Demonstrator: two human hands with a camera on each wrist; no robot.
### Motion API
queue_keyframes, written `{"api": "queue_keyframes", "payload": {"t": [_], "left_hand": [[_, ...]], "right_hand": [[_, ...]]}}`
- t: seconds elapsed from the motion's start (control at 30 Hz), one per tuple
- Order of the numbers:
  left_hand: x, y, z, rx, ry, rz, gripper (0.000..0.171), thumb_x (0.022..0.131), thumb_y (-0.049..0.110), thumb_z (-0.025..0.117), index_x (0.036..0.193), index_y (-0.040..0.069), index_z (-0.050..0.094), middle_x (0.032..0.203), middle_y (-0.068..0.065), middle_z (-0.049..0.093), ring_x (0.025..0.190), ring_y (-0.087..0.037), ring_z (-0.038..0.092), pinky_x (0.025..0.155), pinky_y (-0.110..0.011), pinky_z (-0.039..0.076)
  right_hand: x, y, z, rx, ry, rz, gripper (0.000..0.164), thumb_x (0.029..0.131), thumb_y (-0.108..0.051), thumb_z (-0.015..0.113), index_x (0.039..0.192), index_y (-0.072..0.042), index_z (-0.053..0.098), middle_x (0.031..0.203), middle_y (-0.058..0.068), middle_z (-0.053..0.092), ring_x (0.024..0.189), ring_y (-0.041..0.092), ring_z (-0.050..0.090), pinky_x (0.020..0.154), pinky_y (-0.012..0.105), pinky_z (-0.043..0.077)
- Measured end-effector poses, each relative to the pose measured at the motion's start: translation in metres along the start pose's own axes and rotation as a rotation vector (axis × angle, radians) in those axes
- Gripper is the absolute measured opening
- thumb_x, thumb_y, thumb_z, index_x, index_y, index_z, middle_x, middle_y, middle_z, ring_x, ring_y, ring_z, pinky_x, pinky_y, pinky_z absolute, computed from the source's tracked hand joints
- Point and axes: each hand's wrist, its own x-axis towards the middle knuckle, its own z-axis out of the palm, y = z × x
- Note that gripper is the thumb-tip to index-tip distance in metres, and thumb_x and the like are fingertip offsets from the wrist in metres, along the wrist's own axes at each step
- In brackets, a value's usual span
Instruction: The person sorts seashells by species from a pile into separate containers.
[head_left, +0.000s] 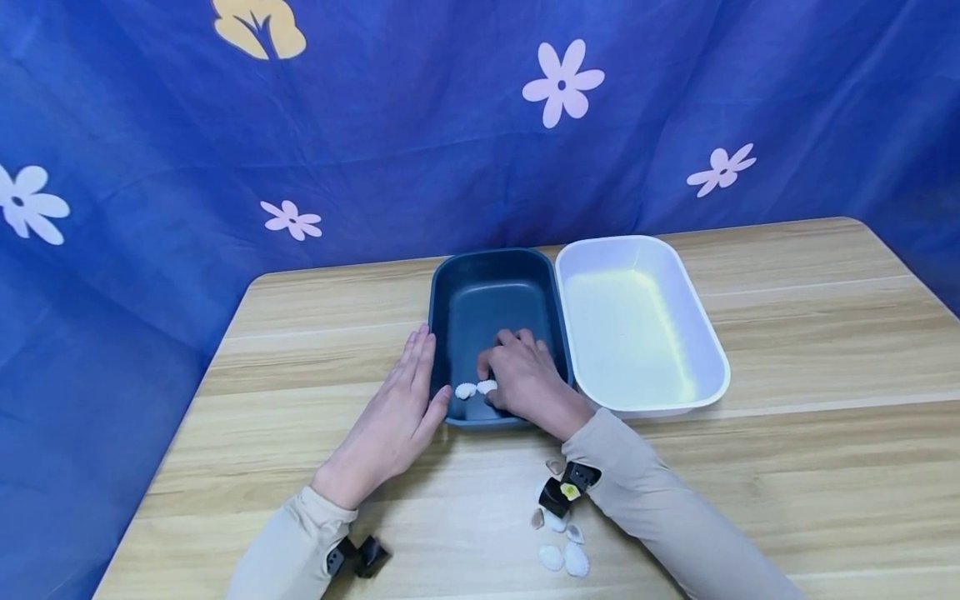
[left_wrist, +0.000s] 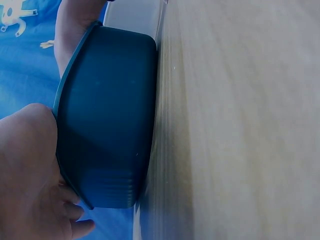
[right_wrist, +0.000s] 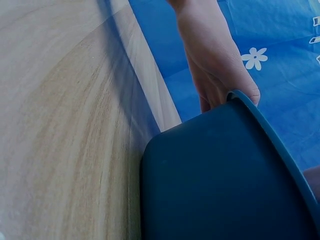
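- Key relation: the held shell (head_left: 487,387) lies at the fingertips of the right hand (head_left: 528,379), on the hand's left side, just right of the second shell (head_left: 466,391).
- Place: both shells are inside the dark blue tray (head_left: 498,308), on its floor or just above it, towards the near end. Contact between the held shell and the floor cannot be told.
- Axes: the two shells form a short left-right row, each with its longer side roughly along that row; the tray's long axis runs near to far.
- Nearer hand: right for the held shell. For the second shell, the left thumb is near too, at the tray's near left corner.
- Right hand: bent over the tray, thumb and forefinger appear to pinch the held shell from its near and far sides.
- Left hand (head_left: 393,421): grasps nothing; fingers extended along the tray's left wall, thumb at the rim.
- Appearance: both shells white, small, ribbed, with scalloped edges; the held one is partly covered by the fingers.
- Surroundings: white tray (head_left: 637,333) just right of the dark one; loose shells (head_left: 577,559), white and brownish, on the near tabletop (head_left: 450,533), partly hidden by the right wrist camera (head_left: 555,497).
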Motion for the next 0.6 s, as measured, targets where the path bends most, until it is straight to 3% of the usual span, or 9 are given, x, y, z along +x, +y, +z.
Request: {"api": "queue_keyframes", "payload": {"t": [0.13,0.27,0.43,0.6], "left_hand": [[0.001,0.000,0.000,0.001,0.000,0.004,0.066,0.105,0.035,0.033,0.152,-0.004,0.010,0.160,-0.018,0.005,0.147,-0.031,0.007,0.116,-0.049,0.019],[0.002,0.000,0.001,-0.002,-0.003,0.008,0.066,0.105,0.035,0.033,0.152,-0.004,0.009,0.160,-0.018,0.005,0.147,-0.031,0.006,0.116,-0.049,0.019],[0.004,0.001,0.002,-0.005,-0.007,0.007,0.066,0.105,0.034,0.034,0.153,-0.004,0.009,0.161,-0.017,0.004,0.147,-0.030,0.005,0.116,-0.049,0.018],[0.003,-0.001,0.001,-0.006,-0.008,0.000,0.067,0.105,0.035,0.033,0.152,-0.005,0.009,0.160,-0.019,0.004,0.147,-0.031,0.005,0.116,-0.051,0.019]], "right_hand": [[-0.002,0.003,-0.003,0.064,0.059,-0.024,0.020,0.080,-0.027,0.079,0.098,-0.020,0.073,0.123,0.008,0.057,0.114,0.031,0.048,0.090,0.044,0.043],[-0.008,0.010,-0.009,0.147,0.190,-0.078,0.014,0.081,-0.019,0.078,0.093,-0.016,0.073,0.120,0.008,0.060,0.113,0.032,0.051,0.094,0.045,0.045],[-0.022,0.017,-0.020,0.198,0.357,-0.171,0.009,0.081,-0.012,0.077,0.088,-0.015,0.072,0.113,0.006,0.063,0.106,0.027,0.056,0.089,0.040,0.050],[-0.042,0.020,-0.025,0.249,0.462,-0.287,0.006,0.083,-0.008,0.073,0.084,-0.014,0.072,0.111,0.004,0.064,0.103,0.022,0.058,0.085,0.036,0.052]]}}
